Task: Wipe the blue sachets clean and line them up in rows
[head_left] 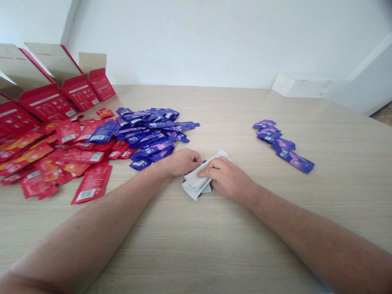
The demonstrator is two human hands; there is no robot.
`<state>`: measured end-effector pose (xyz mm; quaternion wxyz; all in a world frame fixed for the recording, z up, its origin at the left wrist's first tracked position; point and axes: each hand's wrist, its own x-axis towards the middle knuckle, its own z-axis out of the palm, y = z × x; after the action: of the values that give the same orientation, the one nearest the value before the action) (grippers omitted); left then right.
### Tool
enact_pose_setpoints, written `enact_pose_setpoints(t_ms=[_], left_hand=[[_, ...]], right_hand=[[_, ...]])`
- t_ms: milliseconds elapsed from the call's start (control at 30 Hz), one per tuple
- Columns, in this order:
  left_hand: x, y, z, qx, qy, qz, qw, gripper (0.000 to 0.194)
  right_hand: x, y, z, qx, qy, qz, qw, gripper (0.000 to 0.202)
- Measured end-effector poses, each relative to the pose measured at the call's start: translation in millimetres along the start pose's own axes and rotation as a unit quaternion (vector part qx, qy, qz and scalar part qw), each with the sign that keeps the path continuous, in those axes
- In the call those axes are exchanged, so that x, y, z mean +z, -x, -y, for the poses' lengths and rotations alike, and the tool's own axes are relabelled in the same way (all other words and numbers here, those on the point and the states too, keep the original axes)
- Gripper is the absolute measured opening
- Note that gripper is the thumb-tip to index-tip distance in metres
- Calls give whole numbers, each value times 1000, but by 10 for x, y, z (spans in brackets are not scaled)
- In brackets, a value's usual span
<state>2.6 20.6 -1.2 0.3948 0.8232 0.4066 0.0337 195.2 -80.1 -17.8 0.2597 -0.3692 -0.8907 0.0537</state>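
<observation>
Your right hand [228, 177] has its fingers clamped on a folded cloth [199, 177] over a purple packet [199, 195] mid-worktop [196, 245], the cloth's long axis slanting rightward toward the far edge; your left hand [185, 161] curls alongside, its grip impossible to tell.

You have a creased, folded white cloth [195, 181] slanting over a purple packet [200, 195], mostly covering it.

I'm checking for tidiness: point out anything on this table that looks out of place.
One purple packet lies over the red packets, at the left edge of the purple pile. It looks stray because its colour differs from those under it.
</observation>
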Motion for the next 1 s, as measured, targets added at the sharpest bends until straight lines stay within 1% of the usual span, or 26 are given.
enact_pose_setpoints(t_ms=[67, 200, 233, 367, 400, 533, 567, 700, 733, 867, 900, 1000], left_hand=[[-2, 1, -2, 3, -3, 3, 1000, 21], [0, 0, 15, 2, 31, 27, 999, 19], [2, -2, 20, 2, 28, 24, 999, 19], [9, -11, 34, 8, -15, -11, 1000, 22], [9, -11, 36, 10, -15, -12, 1000, 21], [9, -6, 32, 3, 34, 23, 999, 19], [9, -4, 29, 1, 37, 25, 999, 19], [8, -3, 23, 9, 1, -12, 1000, 19], [8, -4, 26, 12, 0, -14, 1000, 19], [8, -7, 44, 6, 30, 20, 999, 17], [8, -9, 47, 4, 33, 23, 999, 17], [12, -16, 51, 7, 8, -1, 1000, 18]], right_hand=[[-2, 1, 12, -2, 4, 2, 1000, 34], [3, -6, 61, -50, -11, 16, 999, 28], [3, -6, 56, -46, -12, 14, 999, 29], [-2, 3, 11, 8, -1, 2, 1000, 34], [-1, 4, 12, 9, 2, 5, 1000, 35], [12, 0, 45, -35, -5, 20, 999, 30], [14, -1, 42, -37, -8, 18, 999, 30], [6, 1, 6, 7, -2, 0, 1000, 34], [6, 1, 9, 8, 1, -1, 1000, 34], [13, -3, 56, -42, -3, 15, 999, 28], [13, -5, 58, -45, -7, 16, 999, 28], [0, -4, 36, -8, -6, 5, 1000, 32]])
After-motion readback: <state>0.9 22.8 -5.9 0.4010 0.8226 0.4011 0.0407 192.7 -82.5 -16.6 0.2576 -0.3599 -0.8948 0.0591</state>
